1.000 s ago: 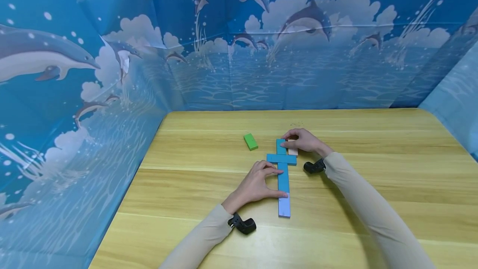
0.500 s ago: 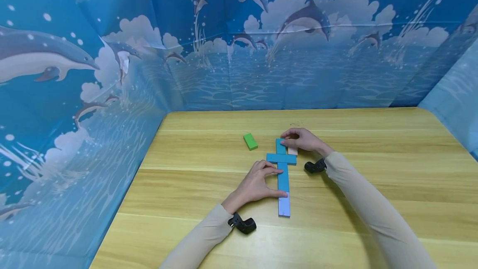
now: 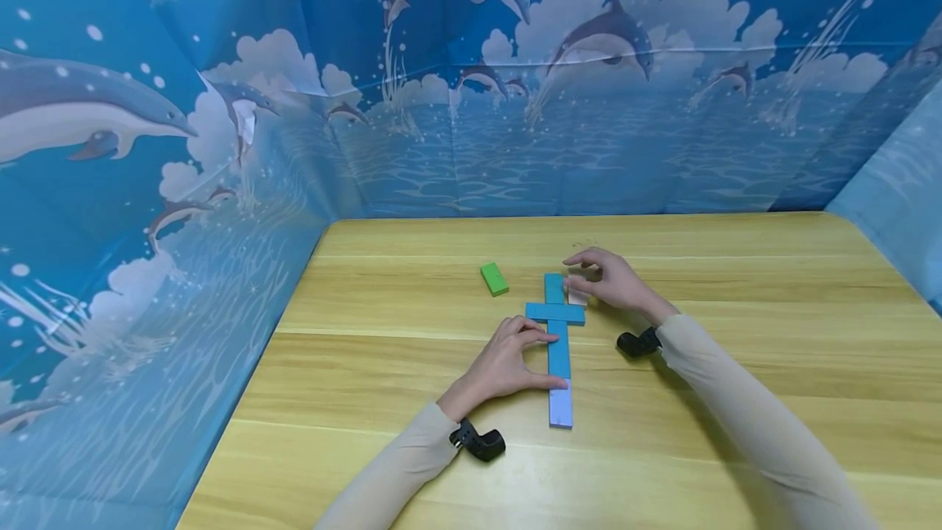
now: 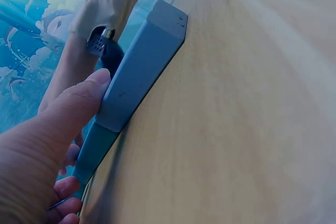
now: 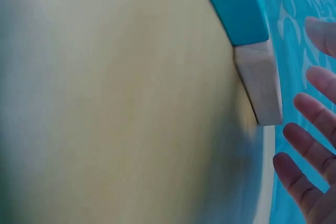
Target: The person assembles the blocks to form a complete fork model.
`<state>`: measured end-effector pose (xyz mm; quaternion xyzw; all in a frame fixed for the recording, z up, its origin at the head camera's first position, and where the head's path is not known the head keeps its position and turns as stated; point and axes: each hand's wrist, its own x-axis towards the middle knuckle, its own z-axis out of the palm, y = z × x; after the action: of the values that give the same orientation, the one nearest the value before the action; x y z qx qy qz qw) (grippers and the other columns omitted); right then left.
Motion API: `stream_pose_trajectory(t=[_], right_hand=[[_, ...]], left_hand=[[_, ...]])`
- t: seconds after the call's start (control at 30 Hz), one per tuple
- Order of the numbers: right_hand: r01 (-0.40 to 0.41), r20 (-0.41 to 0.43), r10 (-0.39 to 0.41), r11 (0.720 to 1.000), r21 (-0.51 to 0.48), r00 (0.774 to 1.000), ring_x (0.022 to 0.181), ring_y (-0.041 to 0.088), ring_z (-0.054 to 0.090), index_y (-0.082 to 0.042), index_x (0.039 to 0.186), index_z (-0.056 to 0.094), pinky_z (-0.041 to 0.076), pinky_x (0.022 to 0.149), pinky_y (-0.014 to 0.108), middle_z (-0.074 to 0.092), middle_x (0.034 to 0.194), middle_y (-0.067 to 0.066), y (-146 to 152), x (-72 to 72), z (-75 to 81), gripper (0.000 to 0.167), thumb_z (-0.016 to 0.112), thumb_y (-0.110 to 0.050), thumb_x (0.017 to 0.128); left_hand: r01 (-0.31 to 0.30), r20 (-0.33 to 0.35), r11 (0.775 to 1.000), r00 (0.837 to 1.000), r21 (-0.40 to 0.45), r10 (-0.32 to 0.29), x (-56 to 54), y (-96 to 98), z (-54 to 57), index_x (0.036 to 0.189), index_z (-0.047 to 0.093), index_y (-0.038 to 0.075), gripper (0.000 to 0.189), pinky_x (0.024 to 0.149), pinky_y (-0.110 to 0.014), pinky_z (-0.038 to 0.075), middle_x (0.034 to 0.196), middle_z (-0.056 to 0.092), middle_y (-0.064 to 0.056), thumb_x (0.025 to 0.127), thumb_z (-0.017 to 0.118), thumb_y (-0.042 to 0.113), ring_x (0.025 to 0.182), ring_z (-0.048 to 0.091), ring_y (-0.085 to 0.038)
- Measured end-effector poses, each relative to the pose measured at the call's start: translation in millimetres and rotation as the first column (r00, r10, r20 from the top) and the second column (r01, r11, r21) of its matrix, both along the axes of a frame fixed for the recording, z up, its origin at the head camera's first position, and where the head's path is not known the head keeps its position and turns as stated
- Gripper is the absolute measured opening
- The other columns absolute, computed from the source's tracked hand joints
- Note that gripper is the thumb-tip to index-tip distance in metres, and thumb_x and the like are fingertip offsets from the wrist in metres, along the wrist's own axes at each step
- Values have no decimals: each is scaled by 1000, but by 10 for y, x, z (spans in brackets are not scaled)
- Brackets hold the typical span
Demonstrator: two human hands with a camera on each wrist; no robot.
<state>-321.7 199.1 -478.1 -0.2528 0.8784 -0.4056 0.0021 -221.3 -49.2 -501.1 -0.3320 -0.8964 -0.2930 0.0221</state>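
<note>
My left hand [image 3: 500, 360] reaches over a row of flat blocks, its thumb on the lavender block [image 3: 561, 414] near its joint with a long blue block [image 3: 558, 360]. Its index fingertip touches the blue block. A second blue block [image 3: 540, 313] lies across the row, with a teal block [image 3: 553, 286] beyond it. Beside the teal block lies a pale pinkish block [image 3: 578, 298], partly covered in the head view by my right hand [image 3: 616, 280]. In the right wrist view that hand's fingers [image 5: 304, 142] are spread and apart from the pale block [image 5: 262, 82].
A green block [image 3: 494, 279] lies by itself left of the row on the wooden table [image 3: 353, 399]. Dolphin-printed cloth [image 3: 471, 154] hangs behind the table and along its sides. Each wrist carries a black camera [image 3: 482, 443].
My right hand has let go of the blocks and shifted a little right, its fingers opening. The left hand and the blocks have stayed in place.
</note>
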Motion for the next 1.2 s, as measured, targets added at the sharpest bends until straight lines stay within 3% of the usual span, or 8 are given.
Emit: stream_pose_trajectory(t=[0.23, 0.67, 1.2], right_hand=[[-45, -119, 57, 994, 101, 991, 114, 32, 48, -6, 120, 65, 35, 94, 54, 58, 120, 9, 32, 158, -8, 49, 75, -36, 82], [-77, -159, 118, 967, 242, 980, 114, 32, 49, -11, 121, 66, 37, 93, 55, 56, 122, 10, -24, 360, 20, 59, 75, -49, 77], [-56, -270, 173, 918, 394, 947, 115, 28, 51, -13, 118, 68, 30, 95, 56, 60, 121, 7, -67, 480, 65, 50, 71, -47, 82]], left_hand=[[4, -16, 1000, 1000, 1, -4, -7, 1, -7, 125, 65, 22, 70, 92, -24, 37, 117, 50, 7, 69, 74, 63, 108, 43, -11], [7, -15, 1000, 1000, 3, -7, -8, -4, -9, 125, 64, 22, 70, 93, -25, 37, 117, 49, 6, 69, 74, 63, 109, 43, -11], [0, 1, 1000, 1000, 1, 0, -8, -6, -13, 126, 63, 22, 71, 94, -25, 37, 119, 49, 6, 70, 72, 64, 111, 42, -11]])
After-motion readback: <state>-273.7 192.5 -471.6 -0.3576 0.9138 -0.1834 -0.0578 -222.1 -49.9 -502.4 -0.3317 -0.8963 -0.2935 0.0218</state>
